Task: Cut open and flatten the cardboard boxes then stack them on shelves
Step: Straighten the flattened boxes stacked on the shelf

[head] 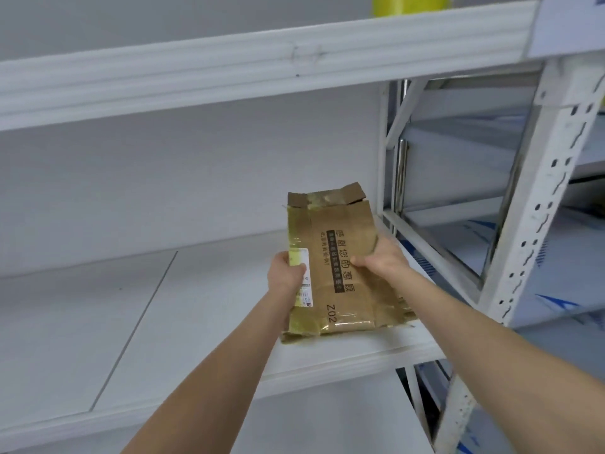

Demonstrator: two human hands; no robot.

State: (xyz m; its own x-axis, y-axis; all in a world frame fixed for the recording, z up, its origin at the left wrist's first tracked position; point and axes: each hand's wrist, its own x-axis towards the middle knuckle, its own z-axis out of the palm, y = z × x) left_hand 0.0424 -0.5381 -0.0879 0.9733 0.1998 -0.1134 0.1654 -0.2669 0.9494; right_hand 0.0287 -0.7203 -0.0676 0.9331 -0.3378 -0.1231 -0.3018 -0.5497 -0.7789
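A flattened brown cardboard box [340, 231] with black printed characters, shiny tape strips and a white label lies over the right part of the white shelf board [137, 322]. My left hand [286, 273] grips its left edge, thumb on top by the label. My right hand [379, 257] grips the right edge, thumb pressed on the printed face. The box's near end sits close to the shelf's front lip; whether it rests fully on the board I cannot tell.
A white shelf beam [262, 63] runs overhead with a yellow-green roll [409, 4] on top. A perforated white upright [537, 224] stands at the right, with more shelving behind it. The wall closes the back.
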